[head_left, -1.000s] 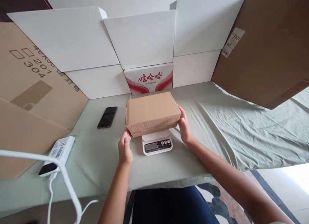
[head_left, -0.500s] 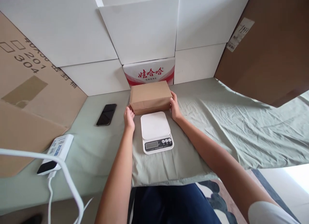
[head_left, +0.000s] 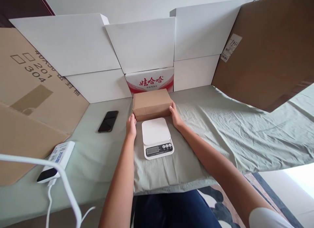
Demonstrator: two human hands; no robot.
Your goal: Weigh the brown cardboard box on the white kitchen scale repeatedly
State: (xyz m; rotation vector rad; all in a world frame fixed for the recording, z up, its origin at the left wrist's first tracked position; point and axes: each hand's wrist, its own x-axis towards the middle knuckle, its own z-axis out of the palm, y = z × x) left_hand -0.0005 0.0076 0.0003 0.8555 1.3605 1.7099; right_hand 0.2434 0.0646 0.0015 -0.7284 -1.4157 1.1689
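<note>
Cardboard sheets (head_left: 36, 100) and white boards (head_left: 137, 44) wall in the tabletop (head_left: 220, 130), which is covered with a creased pale green cloth. At the back, against the red-and-white printed carton (head_left: 150, 80), sits the brown box (head_left: 151, 103). A second ago it was on the white scale (head_left: 157, 138); now it rests on the cloth just behind the scale, touching or nearly touching its far edge, and the platform is bare, so the weighing looks finished and the box has been put aside. Left hand (head_left: 131, 125) presses the box's near left corner and right hand (head_left: 175, 115) lies along its right end; each grip is clamped lightly on the box, one to a side. Well to the left lies a dark phone (head_left: 108, 121). Nearer the front edge sits a white power strip (head_left: 56, 161) with a white cable (head_left: 50, 198) trailing off. Nothing stands between the hands and the scale
</note>
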